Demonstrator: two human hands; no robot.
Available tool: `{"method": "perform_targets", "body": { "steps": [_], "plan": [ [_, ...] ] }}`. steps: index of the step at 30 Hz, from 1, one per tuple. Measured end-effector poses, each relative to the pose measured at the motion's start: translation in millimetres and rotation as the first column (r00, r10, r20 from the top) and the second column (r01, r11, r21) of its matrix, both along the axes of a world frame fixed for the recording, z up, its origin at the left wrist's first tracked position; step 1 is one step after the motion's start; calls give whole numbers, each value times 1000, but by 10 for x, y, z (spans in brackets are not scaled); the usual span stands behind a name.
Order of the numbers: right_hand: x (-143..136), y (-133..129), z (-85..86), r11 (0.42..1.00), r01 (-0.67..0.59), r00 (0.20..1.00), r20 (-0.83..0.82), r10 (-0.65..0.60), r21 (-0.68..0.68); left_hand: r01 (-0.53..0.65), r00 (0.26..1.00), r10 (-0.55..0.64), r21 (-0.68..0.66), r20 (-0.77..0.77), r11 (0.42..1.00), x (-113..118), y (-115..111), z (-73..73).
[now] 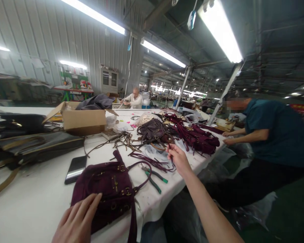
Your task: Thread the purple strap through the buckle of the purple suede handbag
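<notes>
A dark purple handbag [107, 185] with brass-coloured buckles and a looped handle lies at the table's near edge. My left hand [77, 216] rests on its lower left part, fingers stretched out. Farther forward, my right hand [176, 157] is raised over the table edge with its fingertips pinched together; whatever they hold is too small to make out. Just beyond it sits a dark brown bag [154, 130]. Thin purple straps [152, 161] lie to the left of my right hand. Pliers with green handles [155, 179] lie beside the handbag, partly behind its handle.
A black phone [76, 168] lies left of the handbag. Grey bags [40, 148] and an open cardboard box [83, 121] stand farther left. Purple bags [197, 138] are heaped along the right edge, where a co-worker [276, 131] bends in. Another person [135, 99] sits beyond the table.
</notes>
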State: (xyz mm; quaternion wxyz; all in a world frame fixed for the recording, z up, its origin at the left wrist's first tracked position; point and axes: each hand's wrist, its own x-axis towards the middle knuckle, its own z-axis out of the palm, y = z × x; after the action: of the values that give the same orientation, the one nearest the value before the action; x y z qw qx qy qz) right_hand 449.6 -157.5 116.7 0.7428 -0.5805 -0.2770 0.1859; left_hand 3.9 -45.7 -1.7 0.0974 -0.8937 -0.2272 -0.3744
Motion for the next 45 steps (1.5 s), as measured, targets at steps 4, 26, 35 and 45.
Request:
{"method": "perform_targets", "body": {
  "steps": [4,26,35,45],
  "plan": [
    [-1105,-206,-280,948,-203,976,23,215,-244,-66,985,82,-109,149,992,103,-421,141],
    [-2289,-480,-939,832,-189,625,589,512,-522,618,690,620,-749,373,-237,461,-1031,-348],
    [-2242,48,-781,793,-152,474,660,582,-590,606,683,649,-755,334,-249,454,-1171,-374],
    [-2200,-423,-831,782,-381,573,538,618,-493,664,600,752,-696,274,-275,550,-1491,-368]
  ]
}}
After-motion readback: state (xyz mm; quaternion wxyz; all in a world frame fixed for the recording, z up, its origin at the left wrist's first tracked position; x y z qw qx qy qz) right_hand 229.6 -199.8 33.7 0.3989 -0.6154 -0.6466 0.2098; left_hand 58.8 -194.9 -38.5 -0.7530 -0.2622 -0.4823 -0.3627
